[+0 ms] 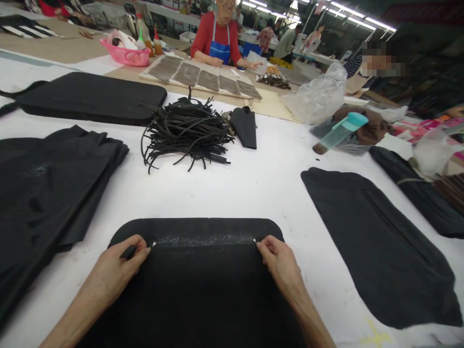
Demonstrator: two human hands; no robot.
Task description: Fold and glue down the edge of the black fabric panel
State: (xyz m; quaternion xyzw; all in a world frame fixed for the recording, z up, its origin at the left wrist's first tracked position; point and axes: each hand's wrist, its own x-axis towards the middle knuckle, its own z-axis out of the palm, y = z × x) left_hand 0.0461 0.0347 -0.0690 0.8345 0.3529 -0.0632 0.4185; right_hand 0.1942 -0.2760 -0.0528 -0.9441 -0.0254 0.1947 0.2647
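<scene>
A black panel (210, 295) with rounded top corners lies flat on the white-topped table before me. A shiny, speckled band (203, 239) runs across it near its top edge. My left hand (125, 263) is closed in a pinch at the band's left end, with a small black piece (128, 252) showing between its curled fingers. At the opposite end my right hand (279, 256) pinches too; what its fingertips hold is hidden. A tiny white spot shows by the fingertips of each hand.
Black strips (190, 128) are heaped beyond the panel, beside a small black folded piece (244, 128). Black sheets (43, 188) lie left, a thick black stack (94, 96) behind them. Another black panel (377, 241) and a teal-lidded bottle (340, 131) are right. A co-worker (221, 36) sits opposite.
</scene>
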